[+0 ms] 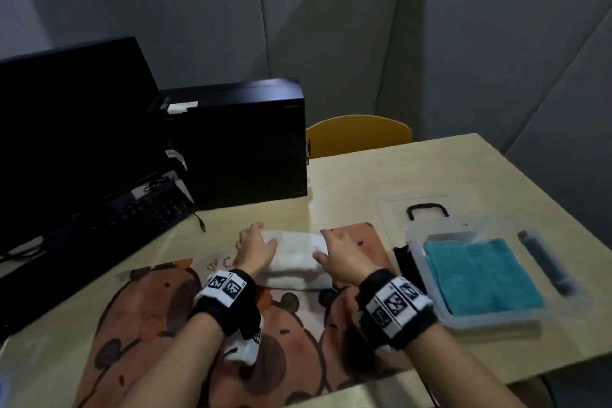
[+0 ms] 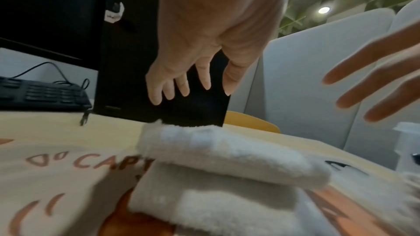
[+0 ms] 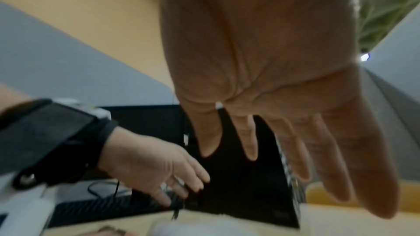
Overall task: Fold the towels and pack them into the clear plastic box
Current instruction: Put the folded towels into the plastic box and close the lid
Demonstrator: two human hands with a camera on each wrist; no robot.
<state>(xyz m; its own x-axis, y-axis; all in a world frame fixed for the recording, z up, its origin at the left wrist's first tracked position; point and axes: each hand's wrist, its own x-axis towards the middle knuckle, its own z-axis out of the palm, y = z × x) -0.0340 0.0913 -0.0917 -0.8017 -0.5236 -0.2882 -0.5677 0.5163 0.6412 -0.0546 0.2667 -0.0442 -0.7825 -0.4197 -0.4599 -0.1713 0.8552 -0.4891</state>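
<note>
A folded white towel (image 1: 294,258) lies on a capybara-print cloth (image 1: 185,318) at the table's middle. My left hand (image 1: 255,247) is over its left end and my right hand (image 1: 337,253) over its right end. The left wrist view shows the left hand (image 2: 181,56) with straight, spread fingers hovering above the white towel (image 2: 216,159), holding nothing. My right hand (image 3: 261,78) is likewise spread and empty. To the right stands the clear plastic box (image 1: 496,318) with a folded teal towel (image 1: 480,275) inside.
A black monitor (image 1: 66,126), keyboard (image 1: 149,209) and computer tower (image 1: 238,142) fill the table's left and back. A loose cable plug (image 1: 200,225) lies near the towel. The box's clear lid with a black handle (image 1: 427,209) lies behind the box. A yellow chair (image 1: 357,132) stands beyond the table.
</note>
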